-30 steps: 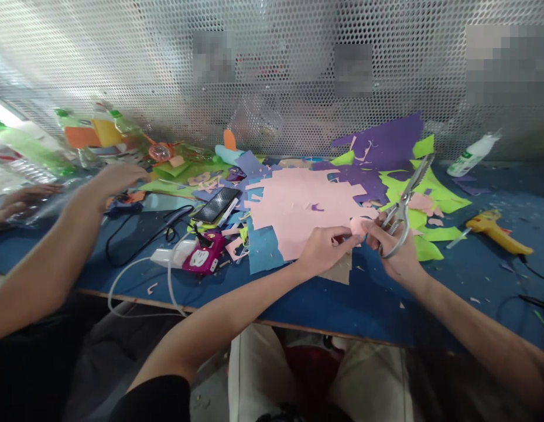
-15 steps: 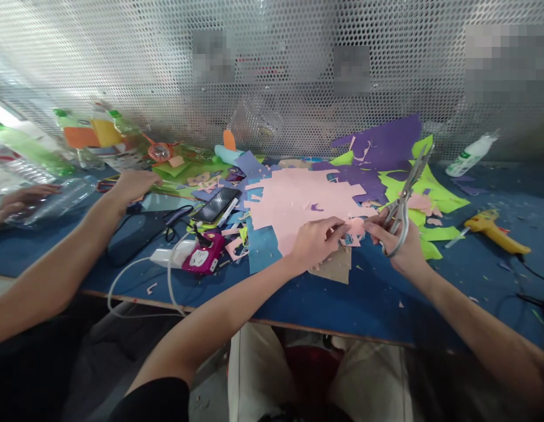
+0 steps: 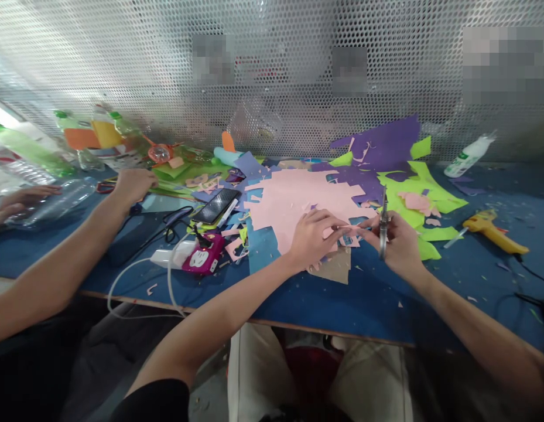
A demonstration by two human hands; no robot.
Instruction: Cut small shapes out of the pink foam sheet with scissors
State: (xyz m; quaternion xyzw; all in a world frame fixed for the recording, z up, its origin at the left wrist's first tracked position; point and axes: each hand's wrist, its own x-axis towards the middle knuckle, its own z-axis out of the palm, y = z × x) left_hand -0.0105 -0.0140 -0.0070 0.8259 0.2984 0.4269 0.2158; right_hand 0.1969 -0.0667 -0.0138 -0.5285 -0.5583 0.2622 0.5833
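A small pink paper piece [image 3: 351, 228] is pinched between my two hands, seen almost edge-on. My left hand [image 3: 313, 237] grips its left side with thumb and fingers, just over a large pink paper sheet [image 3: 293, 193] with a jagged cut edge. On the other side, my right hand [image 3: 394, 240] pinches the piece with its fingertips and also carries metal scissors [image 3: 383, 225] hooked on the hand, blades pointing up. Beneath my hands lie a brown cardboard piece [image 3: 335, 269] and a blue sheet [image 3: 263, 246].
Purple paper [image 3: 386, 140] and lime green paper [image 3: 438, 193] lie behind and right. A yellow glue gun [image 3: 495, 231] and white glue bottle [image 3: 469, 155] are at right. Left are a magenta power adapter [image 3: 204, 253], a phone [image 3: 216, 205] and a co-worker's hand [image 3: 133, 187] near plastic bottles [image 3: 117, 129].
The pink piece has turned from facing me to nearly edge-on. My right hand has rotated, so the scissors now stand upright and narrow instead of slanting right.
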